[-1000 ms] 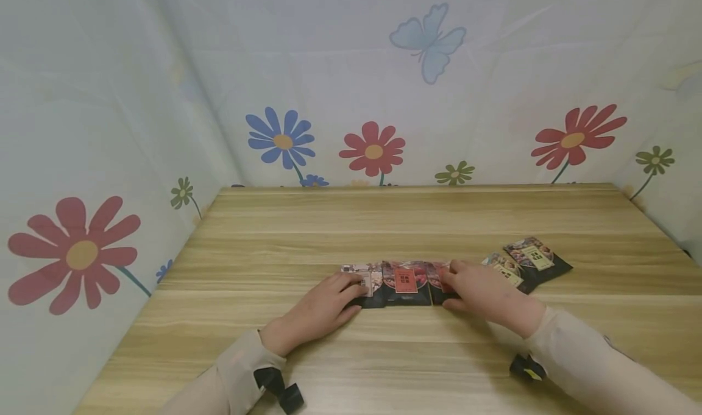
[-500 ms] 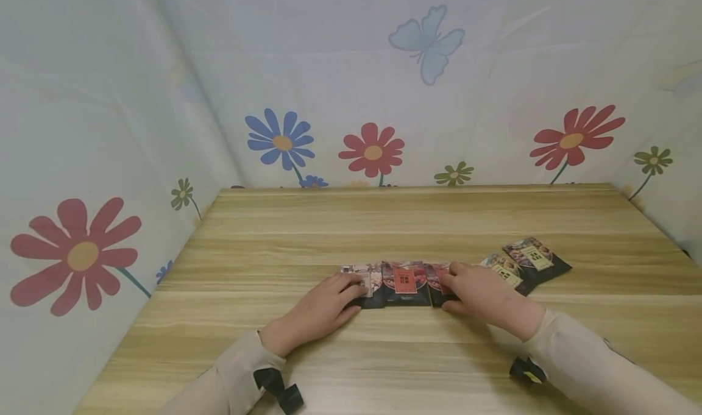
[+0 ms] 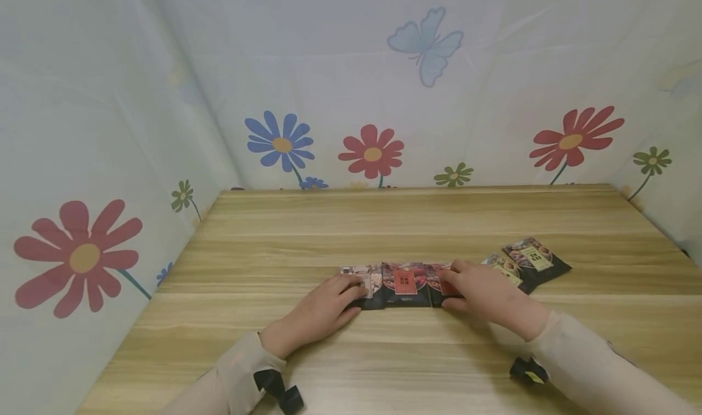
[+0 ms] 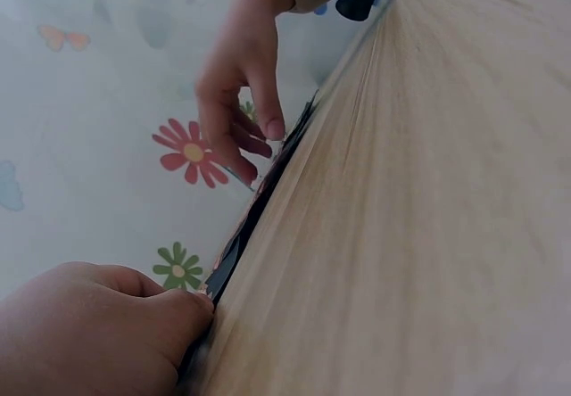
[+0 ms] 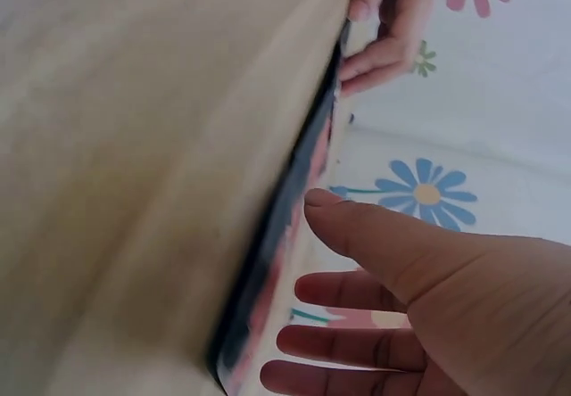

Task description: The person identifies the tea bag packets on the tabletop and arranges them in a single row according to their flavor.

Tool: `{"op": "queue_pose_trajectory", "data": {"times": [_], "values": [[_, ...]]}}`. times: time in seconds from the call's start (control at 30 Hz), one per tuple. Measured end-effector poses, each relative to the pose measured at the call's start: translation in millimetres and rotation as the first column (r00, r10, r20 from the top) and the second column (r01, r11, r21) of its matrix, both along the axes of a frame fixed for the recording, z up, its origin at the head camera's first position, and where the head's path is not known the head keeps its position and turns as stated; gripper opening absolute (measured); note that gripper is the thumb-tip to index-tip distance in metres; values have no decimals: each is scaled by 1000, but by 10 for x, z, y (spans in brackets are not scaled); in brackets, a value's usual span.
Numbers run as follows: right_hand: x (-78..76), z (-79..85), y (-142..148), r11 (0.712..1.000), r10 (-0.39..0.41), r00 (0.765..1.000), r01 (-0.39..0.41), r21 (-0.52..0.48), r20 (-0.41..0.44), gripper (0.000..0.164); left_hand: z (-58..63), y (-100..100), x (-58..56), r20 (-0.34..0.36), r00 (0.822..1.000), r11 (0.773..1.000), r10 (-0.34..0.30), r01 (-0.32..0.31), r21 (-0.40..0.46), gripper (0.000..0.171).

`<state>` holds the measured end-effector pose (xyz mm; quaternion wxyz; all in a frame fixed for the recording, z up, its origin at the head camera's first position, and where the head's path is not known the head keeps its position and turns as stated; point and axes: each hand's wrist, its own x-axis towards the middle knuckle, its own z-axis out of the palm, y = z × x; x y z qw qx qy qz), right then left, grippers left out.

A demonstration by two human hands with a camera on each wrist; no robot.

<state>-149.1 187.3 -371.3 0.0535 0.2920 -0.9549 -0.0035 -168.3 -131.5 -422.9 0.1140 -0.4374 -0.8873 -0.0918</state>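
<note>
Three flat black packets lie side by side in a row in the head view. The left one, a pale-patterned packet [image 3: 375,278], lies partly under my left hand [image 3: 320,308], whose fingers rest on it with the thumb at its near edge. Beside it is a packet with a red label [image 3: 406,282]. At the row's right end, a similar red-labelled packet [image 3: 436,276] is partly covered by my right hand [image 3: 488,290]. Spread fingers [image 5: 348,344] and thumb show in the right wrist view, with nothing held between them.
Right of the row lie a yellow-labelled packet [image 3: 510,275], partly behind my right hand, and another yellow-labelled packet [image 3: 540,259] overlapping or touching it. All rest on a wood-grain table [image 3: 356,226], with a flower-printed cloth [image 3: 340,80] behind and at the sides.
My right hand's fingers have shifted slightly right, showing a little more of the red-labelled packet under them. My left hand and the packets look unmoved; the head view has tilted slightly.
</note>
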Motion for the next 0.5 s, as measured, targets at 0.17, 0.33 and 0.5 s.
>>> {"op": "queue_pose_trajectory", "data": {"times": [0.17,0.33,0.5], "values": [[-15,67,88,998,-10,999,12,-60,32,31,7,-2,-1,-2,1000,1000,3,-3,-1,32],[-22,142,197,995,-20,997,28,-100,74,32,7,-1,1,-6,1000,1000,-2,2,0,32],[-14,160,319,989,-42,994,56,-136,102,39,-6,0,-2,-8,1000,1000,-1,1,1,32]]}}
